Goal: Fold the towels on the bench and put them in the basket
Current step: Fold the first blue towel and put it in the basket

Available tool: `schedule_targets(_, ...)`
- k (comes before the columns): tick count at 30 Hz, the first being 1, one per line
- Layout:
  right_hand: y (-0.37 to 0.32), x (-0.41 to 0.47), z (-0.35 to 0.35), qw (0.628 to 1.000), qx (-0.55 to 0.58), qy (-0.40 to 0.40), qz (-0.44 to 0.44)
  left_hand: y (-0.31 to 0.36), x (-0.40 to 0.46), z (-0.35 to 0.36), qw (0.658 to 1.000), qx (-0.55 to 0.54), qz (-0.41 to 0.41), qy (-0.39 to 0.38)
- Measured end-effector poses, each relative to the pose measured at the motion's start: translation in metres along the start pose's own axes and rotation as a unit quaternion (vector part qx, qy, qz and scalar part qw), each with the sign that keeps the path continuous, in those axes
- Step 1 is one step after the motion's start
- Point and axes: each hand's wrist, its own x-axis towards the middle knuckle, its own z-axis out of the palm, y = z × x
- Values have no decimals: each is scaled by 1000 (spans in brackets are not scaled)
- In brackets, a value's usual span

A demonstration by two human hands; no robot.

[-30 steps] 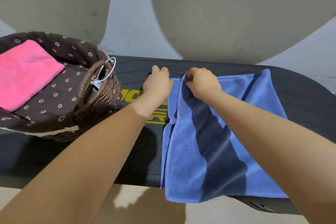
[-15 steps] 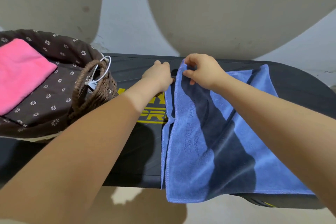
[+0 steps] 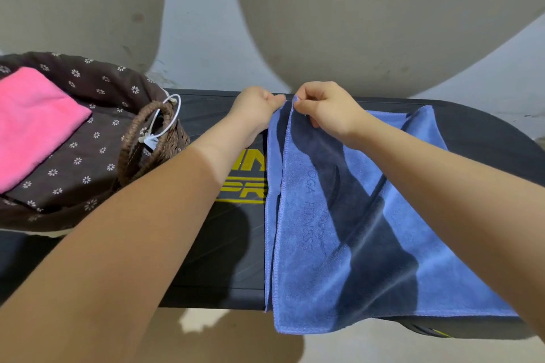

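Desk (image 3: 206, 259): black, yellow lettering, against a grey wall.
Towel (image 3: 339, 230): blue, folded double on desk — near edge overhangs.
Left hand (image 3: 256, 106): fingers pinch lower layer's far corner.
Right hand (image 3: 324, 109): fingers pinch upper layer's corner.
Basket (image 3: 153, 141): left — holds pink towel (image 3: 32, 121).

On my feed the towel (image 3: 339, 230) is a medium blue with stitched edging in the same blue and faint tone-on-tone lettering. The bench (image 3: 206, 259) under it is black, printed with yellow letters and yellow bars. The basket (image 3: 153, 156) is brown wicker, its liner (image 3: 82, 156) dark brown dotted with small white flowers. A plain bright pink towel (image 3: 32, 124) lies inside it.
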Motion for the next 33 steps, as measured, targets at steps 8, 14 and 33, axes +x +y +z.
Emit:
schedule_targets(8, -6, 11, 6, 994, -81, 23, -75, 2, -6, 3, 955, -293, -41, 8)
schedule_targets(14, -4, 20, 18, 995, -66, 35, -60, -2, -4, 4, 935, -351, -53, 3)
schedule_targets(33, 80, -16, -60, 916, -361, 144, 99, -14, 10, 0, 987, -123, 20, 103)
